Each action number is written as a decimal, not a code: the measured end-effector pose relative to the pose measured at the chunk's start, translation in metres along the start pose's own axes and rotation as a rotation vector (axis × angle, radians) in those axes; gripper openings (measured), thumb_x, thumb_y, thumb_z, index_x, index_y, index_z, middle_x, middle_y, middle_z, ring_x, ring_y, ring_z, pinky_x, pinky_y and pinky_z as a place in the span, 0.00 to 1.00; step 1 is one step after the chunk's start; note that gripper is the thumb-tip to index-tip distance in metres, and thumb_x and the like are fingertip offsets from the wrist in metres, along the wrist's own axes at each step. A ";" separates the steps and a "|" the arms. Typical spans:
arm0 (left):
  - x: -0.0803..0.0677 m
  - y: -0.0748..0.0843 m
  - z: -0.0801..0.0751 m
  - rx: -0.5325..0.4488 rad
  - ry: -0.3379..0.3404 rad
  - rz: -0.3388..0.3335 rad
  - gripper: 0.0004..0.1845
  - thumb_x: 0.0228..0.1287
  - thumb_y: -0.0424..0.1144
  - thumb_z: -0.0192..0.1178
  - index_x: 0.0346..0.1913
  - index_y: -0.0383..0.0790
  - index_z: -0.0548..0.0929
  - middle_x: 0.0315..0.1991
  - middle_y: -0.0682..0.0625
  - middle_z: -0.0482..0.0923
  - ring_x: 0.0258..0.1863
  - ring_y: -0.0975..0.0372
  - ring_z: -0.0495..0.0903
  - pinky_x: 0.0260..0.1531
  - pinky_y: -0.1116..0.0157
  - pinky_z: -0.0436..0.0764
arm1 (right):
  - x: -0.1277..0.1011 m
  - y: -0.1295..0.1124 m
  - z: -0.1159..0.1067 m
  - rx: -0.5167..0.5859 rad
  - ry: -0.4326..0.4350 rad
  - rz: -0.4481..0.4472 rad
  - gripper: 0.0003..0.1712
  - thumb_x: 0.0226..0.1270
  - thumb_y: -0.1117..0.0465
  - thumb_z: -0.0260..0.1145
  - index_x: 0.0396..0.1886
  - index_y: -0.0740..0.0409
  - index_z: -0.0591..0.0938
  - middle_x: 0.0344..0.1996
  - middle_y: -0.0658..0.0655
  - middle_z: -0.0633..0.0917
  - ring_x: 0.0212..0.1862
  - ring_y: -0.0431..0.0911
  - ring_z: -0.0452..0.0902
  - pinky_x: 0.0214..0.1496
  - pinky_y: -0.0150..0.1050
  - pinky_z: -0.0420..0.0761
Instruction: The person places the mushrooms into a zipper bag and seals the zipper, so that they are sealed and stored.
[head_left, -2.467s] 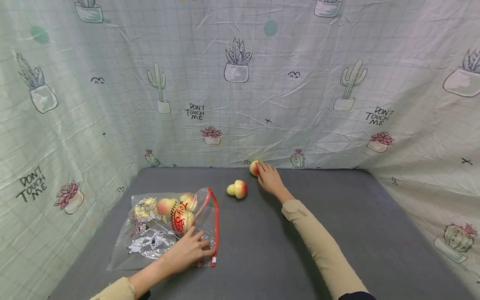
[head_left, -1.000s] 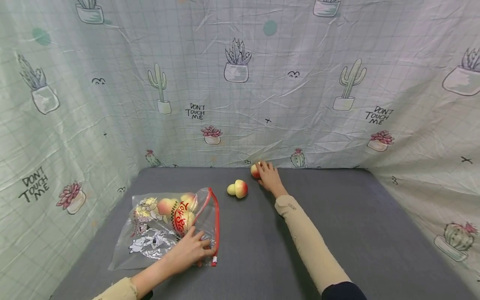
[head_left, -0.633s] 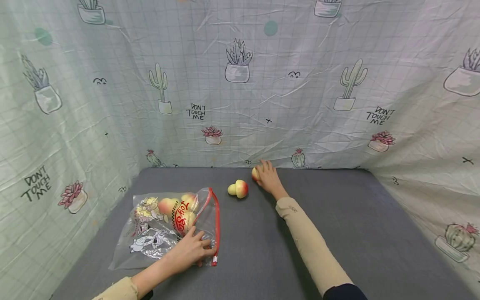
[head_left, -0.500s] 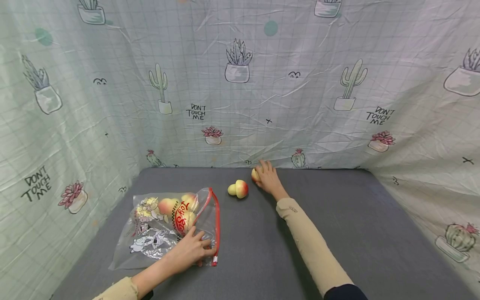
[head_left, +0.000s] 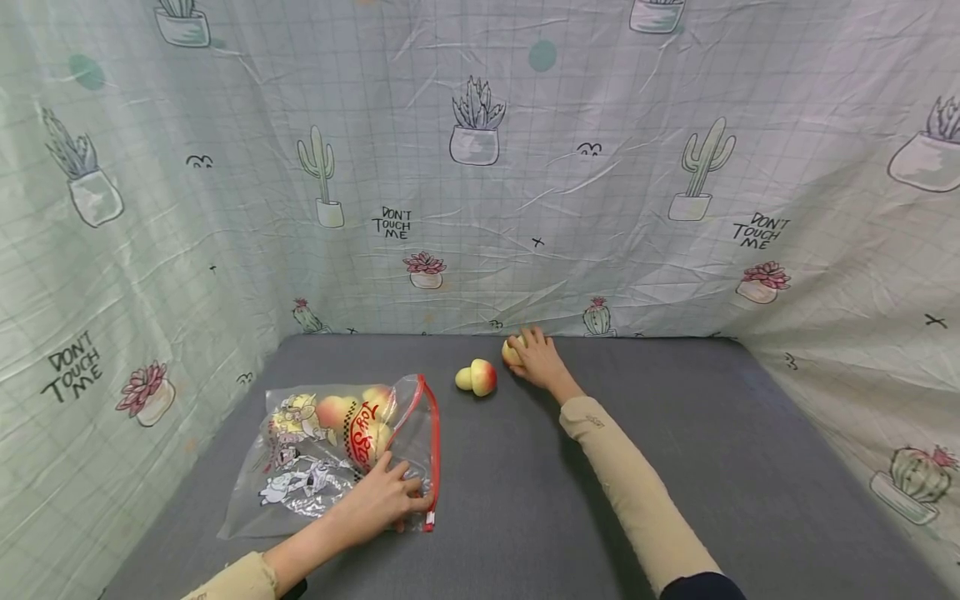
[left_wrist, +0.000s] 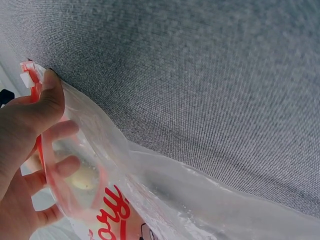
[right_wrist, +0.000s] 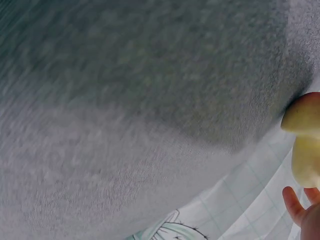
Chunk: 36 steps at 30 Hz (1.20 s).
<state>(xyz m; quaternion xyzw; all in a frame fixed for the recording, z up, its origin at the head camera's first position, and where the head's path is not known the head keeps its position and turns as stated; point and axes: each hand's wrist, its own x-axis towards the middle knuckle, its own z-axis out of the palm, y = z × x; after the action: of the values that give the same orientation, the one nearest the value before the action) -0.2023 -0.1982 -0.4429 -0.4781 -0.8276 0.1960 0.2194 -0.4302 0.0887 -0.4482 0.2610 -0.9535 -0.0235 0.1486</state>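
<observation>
In the head view my left hand [head_left: 382, 496] grips the open end of a clear zip bag [head_left: 247, 492] with a red edge. The left wrist view shows the thumb beside the white zip slider [left_wrist: 27, 79] and the other fingers behind the clear film. Several yellow-and-red toy mushrooms [head_left: 335, 412] lie inside the bag. At the back of the table my right hand [head_left: 542, 363] holds a toy mushroom [head_left: 512, 353], partly covered by the fingers. Its rounded cap and yellow stem [right_wrist: 306, 162] show in the right wrist view, a fingertip touching the stem's end.
Another toy mushroom [head_left: 477, 378] lies on its side on the grey table [head_left: 510, 500], between the bag and my right hand. A cactus-print curtain [head_left: 480, 208] hangs directly behind the table's back edge and along both sides.
The toy mushroom at my right hand has turned from its red side to its yellow part and come slightly nearer. My right fingers have shifted round it. Left hand and bag stay put.
</observation>
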 end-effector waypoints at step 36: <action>-0.001 0.002 0.004 -0.002 -0.012 -0.025 0.25 0.25 0.59 0.60 0.37 0.65 0.76 0.28 0.62 0.76 0.31 0.61 0.69 0.34 0.57 0.64 | -0.024 0.003 -0.003 -0.040 0.151 -0.051 0.18 0.58 0.62 0.60 0.49 0.55 0.72 0.47 0.57 0.72 0.45 0.53 0.68 0.38 0.45 0.73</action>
<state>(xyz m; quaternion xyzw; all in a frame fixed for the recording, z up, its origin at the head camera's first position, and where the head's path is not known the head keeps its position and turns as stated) -0.2026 -0.1986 -0.4477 -0.4668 -0.8349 0.1954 0.2163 -0.4113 0.1037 -0.4510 0.2831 -0.9321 -0.0264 0.2246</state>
